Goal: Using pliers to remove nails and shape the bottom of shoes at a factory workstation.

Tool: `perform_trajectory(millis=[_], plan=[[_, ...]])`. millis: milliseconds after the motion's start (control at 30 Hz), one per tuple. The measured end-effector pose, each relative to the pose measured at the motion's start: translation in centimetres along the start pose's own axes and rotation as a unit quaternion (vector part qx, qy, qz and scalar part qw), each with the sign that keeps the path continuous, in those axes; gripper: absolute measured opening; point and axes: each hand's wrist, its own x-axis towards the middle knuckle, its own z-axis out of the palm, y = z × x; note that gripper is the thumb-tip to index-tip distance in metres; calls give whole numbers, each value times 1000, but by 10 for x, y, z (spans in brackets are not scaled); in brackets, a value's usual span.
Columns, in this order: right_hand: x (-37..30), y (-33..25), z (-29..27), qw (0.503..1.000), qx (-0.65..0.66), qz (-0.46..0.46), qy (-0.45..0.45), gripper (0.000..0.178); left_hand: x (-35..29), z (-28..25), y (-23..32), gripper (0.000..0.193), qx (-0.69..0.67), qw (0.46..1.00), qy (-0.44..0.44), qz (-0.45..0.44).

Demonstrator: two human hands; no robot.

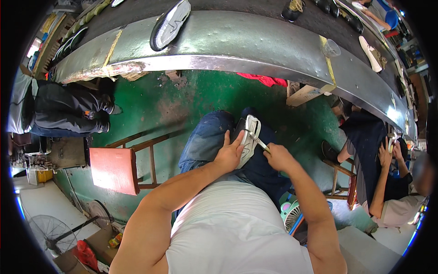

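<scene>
A white shoe [248, 153] with a dark edge lies across my lap, its toe pointing away from me. My left hand [230, 153] is closed on its left side, fingers along the dark edge. My right hand [277, 157] grips the handle of a hammer [260, 143], whose metal head rests at or just above the shoe's upper. Whether the head touches the shoe I cannot tell. Blue cloth [207, 137] covers my knees beneath.
A metal-edged bench [255, 34] curves ahead, bearing a white shoe with a black sole [171, 25] and a black shoe [292, 10]. A red-topped stool [114, 170] stands left. Co-workers are at both sides; a green fan [292, 214] is near my right elbow.
</scene>
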Motion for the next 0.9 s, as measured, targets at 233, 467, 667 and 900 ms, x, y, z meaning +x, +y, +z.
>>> perform_trajectory(millis=[233, 467, 667, 900], plan=[[6, -24, -69, 959, 166, 106, -202, 34, 20, -51, 31, 57, -11, 984, -163, -77], [23, -9, -16, 997, 72, -9, -6, 46, 20, -47, 10, 54, -15, 975, -221, -20], [-5, -20, -7, 989, 134, -47, -50, 48, 5, -52, 20, 73, -85, 975, -183, -95], [-26, -26, -4, 986, 155, -37, -51, 47, 6, -60, 31, 107, -68, 974, -193, -103]])
